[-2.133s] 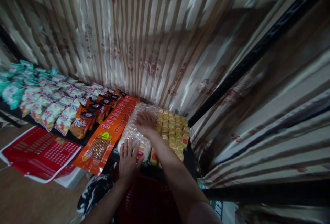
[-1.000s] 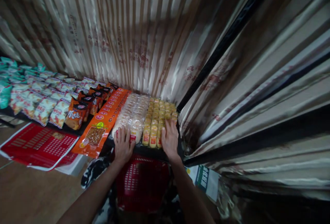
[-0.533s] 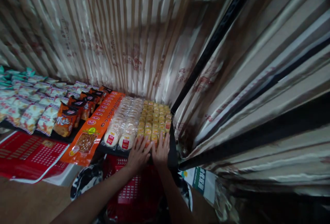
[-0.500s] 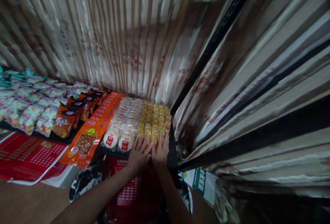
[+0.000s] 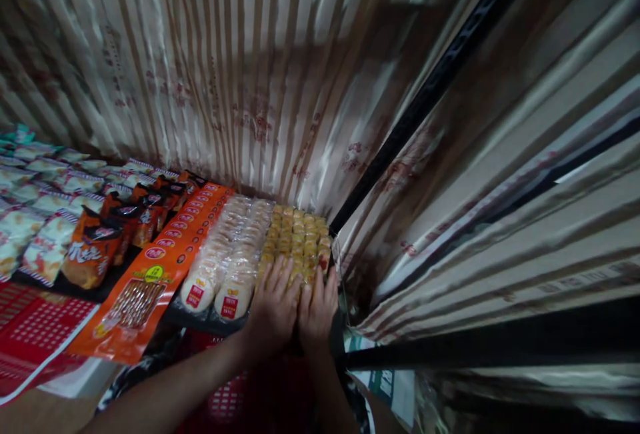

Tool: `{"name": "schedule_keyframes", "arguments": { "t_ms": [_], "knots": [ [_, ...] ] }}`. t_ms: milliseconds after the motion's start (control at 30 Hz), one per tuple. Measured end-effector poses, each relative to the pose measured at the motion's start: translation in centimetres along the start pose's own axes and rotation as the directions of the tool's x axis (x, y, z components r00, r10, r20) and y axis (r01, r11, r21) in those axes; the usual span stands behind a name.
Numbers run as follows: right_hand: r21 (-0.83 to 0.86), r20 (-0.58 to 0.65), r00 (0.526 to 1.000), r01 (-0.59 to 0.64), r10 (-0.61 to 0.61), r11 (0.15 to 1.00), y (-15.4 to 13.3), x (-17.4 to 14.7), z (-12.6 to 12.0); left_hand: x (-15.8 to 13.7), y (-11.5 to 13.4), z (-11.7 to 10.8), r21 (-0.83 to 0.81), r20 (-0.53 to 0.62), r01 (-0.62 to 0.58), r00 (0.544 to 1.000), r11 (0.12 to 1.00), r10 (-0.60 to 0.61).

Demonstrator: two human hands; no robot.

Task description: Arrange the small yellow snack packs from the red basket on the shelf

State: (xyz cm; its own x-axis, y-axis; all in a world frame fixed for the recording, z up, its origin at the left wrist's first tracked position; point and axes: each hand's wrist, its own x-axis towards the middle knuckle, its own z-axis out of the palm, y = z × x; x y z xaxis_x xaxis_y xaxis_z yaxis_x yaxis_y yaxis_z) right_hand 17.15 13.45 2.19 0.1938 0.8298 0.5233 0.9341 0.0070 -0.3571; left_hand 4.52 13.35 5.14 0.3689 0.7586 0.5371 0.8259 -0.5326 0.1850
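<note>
Rows of small yellow wrapped snacks (image 5: 295, 229) lie packed together at the right end of a dark shelf (image 5: 187, 319). My left hand (image 5: 274, 304) rests on their near left part with its fingers stretched forward. Beside it, my right hand (image 5: 319, 306) lies along the near right part, fingers also extended and touching the snacks. Neither hand is closed round anything. Just left of my left hand are two rows of round white packaged cakes (image 5: 231, 295) with red labels. What lies beneath my palms is hidden.
Further left lie a long orange snack pack (image 5: 173, 237), orange-black bags (image 5: 93, 247) and white bags (image 5: 50, 241). Below the shelf is a red plastic basket (image 5: 227, 397). Striped curtain fabric (image 5: 240, 74) hangs behind, with black poles (image 5: 410, 121) at the right corner.
The view has come closer to the shelf, and the goods appear larger and shifted left. Both my hands stay on the yellow snacks, the right one now nearer their right edge.
</note>
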Motion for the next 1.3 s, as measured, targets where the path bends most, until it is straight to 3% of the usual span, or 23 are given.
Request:
{"name": "schedule_keyframes", "arguments": {
  "t_ms": [133,267,367,667,967,1300],
  "knots": [
    [-0.018,-0.008,0.999,-0.036,0.036,0.999,-1.6,6.8,0.0,7.0,-2.7,-1.6,0.024,0.151,0.109,0.982,0.994,-0.112],
    [-0.099,0.211,0.977,-0.008,0.029,0.995,-3.3,12.8,2.0,12.9,-6.0,0.3,0.113,0.389,0.18,0.897,0.977,-0.21],
    [-0.144,0.331,0.944,0.04,0.01,0.989,-3.8,15.3,3.7,15.0,-7.7,2.4,0.115,0.387,0.145,0.905,0.983,-0.179],
    [-0.207,0.468,0.883,0.101,0.008,0.973,-3.0,18.6,7.2,17.2,-10.0,5.3,0.143,0.403,0.116,0.9,0.983,-0.165],
    [-0.158,0.494,0.869,0.138,-0.043,0.978,-2.5,18.9,8.1,17.8,-10.9,6.1,0.115,0.458,0.002,0.887,0.993,-0.055],
    [-0.183,0.537,0.841,0.196,-0.069,0.963,-2.3,18.7,8.1,17.8,-10.8,6.1,0.118,0.461,-0.002,0.886,0.993,-0.053]
  ]
}}
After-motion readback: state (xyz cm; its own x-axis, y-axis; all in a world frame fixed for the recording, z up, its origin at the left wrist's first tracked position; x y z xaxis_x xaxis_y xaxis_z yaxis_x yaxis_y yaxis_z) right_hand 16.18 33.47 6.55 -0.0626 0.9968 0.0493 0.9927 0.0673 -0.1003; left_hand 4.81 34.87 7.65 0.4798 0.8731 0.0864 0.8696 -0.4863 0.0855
